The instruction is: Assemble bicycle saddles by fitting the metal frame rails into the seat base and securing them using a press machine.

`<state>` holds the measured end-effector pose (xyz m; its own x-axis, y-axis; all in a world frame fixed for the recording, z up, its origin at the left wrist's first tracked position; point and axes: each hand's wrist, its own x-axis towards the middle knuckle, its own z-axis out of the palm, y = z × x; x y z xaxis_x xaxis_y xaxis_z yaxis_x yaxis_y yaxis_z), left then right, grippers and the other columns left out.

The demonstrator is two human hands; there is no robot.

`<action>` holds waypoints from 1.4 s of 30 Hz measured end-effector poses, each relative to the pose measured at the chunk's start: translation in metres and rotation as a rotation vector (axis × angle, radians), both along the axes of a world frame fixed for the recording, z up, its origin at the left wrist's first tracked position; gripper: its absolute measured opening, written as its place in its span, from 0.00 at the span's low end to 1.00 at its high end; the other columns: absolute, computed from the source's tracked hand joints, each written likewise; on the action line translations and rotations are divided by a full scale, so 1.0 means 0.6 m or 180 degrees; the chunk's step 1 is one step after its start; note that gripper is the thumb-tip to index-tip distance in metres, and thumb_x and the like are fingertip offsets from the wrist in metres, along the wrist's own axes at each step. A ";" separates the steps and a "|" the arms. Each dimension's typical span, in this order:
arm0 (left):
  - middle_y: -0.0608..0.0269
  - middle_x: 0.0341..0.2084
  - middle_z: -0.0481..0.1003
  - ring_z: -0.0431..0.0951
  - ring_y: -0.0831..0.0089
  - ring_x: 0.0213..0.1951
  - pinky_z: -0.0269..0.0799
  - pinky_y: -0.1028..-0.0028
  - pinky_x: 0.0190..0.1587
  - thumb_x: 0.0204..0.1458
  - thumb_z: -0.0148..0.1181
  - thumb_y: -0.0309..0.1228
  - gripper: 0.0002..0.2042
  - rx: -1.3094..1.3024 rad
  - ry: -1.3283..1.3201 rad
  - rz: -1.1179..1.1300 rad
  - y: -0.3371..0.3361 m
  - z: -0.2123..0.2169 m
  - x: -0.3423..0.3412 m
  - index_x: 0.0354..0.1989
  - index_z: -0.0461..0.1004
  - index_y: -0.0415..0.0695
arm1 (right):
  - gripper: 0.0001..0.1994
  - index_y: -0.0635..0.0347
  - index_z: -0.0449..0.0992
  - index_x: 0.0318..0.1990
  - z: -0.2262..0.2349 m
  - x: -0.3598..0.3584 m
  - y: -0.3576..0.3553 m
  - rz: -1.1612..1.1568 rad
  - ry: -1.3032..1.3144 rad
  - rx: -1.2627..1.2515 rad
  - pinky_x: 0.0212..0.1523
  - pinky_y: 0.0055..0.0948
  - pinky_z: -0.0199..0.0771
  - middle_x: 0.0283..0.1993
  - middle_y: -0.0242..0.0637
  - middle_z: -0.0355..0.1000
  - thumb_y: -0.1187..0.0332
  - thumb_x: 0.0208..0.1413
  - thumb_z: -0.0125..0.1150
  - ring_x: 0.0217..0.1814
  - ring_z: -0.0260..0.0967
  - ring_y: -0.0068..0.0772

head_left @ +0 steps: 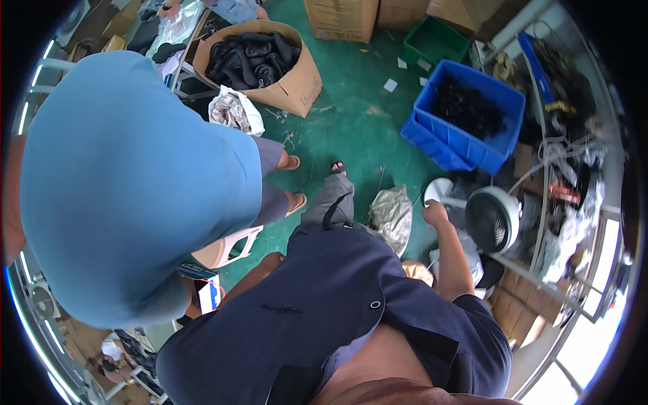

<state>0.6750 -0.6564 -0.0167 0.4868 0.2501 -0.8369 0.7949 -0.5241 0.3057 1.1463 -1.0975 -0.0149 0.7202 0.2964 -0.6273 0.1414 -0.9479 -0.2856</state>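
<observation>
My right hand [435, 212] is out to the right with its fingers curled in, beside the round white base of a fan [493, 219]. It overlaps the edge of that base from this angle; whether it touches it, or what is inside the fingers, is hidden. My left hand [273, 260] hangs low at my side, partly covered by my dark shirt [324, 283]. Its fingers are too hidden to read. Nearest to it is a pale plastic stool [229, 250].
Close on the left, a person in a blue shirt [135, 182] bends over. Ahead, a cardboard box [297, 88] holds black pieces, with a white sack [253, 121] beside it. Blue crates [422, 138] and a green crate [439, 40] stand right. A crumpled sack [391, 219] lies on the green floor.
</observation>
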 end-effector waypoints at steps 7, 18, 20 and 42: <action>0.38 0.50 0.84 0.83 0.38 0.53 0.77 0.52 0.56 0.59 0.65 0.43 0.22 -0.0220 -0.0330 0.0651 0.025 0.029 0.249 0.57 0.81 0.43 | 0.28 0.60 0.81 0.63 0.005 0.223 0.361 0.0707 0.0237 0.0319 0.67 0.45 0.77 0.60 0.53 0.81 0.58 0.57 0.63 0.65 0.78 0.54; 0.38 0.50 0.84 0.83 0.39 0.53 0.77 0.53 0.55 0.59 0.66 0.43 0.22 -0.0482 -0.0121 0.2077 -0.092 0.101 0.381 0.57 0.81 0.43 | 0.26 0.59 0.81 0.62 -0.009 0.487 0.856 0.3023 0.0337 0.0229 0.66 0.47 0.77 0.61 0.54 0.80 0.59 0.58 0.68 0.65 0.77 0.57; 0.38 0.50 0.84 0.84 0.39 0.53 0.77 0.53 0.55 0.59 0.66 0.43 0.22 -0.0496 -0.0018 0.2284 -0.116 0.120 0.405 0.57 0.81 0.43 | 0.26 0.59 0.81 0.62 -0.023 0.532 0.938 0.3280 0.0378 0.0198 0.66 0.47 0.77 0.61 0.55 0.80 0.60 0.57 0.68 0.65 0.77 0.58; 0.40 0.49 0.84 0.84 0.41 0.53 0.78 0.54 0.55 0.58 0.67 0.43 0.22 -0.0319 0.1014 0.4163 -0.399 0.123 0.551 0.56 0.81 0.43 | 0.11 0.58 0.89 0.44 -0.411 0.621 1.454 0.5027 -0.0576 -0.0007 0.57 0.47 0.85 0.51 0.48 0.85 0.69 0.58 0.64 0.56 0.84 0.51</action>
<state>1.0055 -0.8957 0.0569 -0.2768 0.3094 -0.9098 0.7335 0.6797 0.0079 1.5186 -0.2250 -0.2617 -0.2356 0.7853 -0.5725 0.9716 0.1782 -0.1554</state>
